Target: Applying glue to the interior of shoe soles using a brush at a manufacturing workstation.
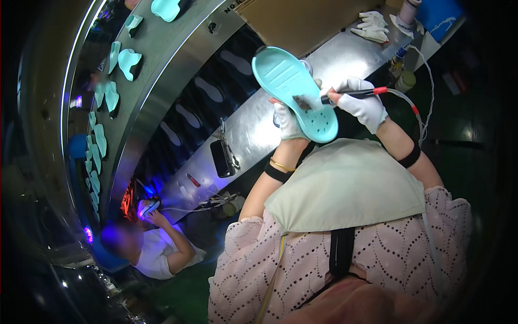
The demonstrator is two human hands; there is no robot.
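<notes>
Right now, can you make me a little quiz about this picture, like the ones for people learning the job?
1. Pick one: what is the right hand holding?
A) a pair of scissors
B) a brush
C) a spoon

2. True or false: the left hand is holding the turquoise shoe piece.

3. Fill in the gap: the loose gloves lying on the metal bench, near the top right of the picture, are coloured ____.

Key:
1. B
2. True
3. White
</notes>
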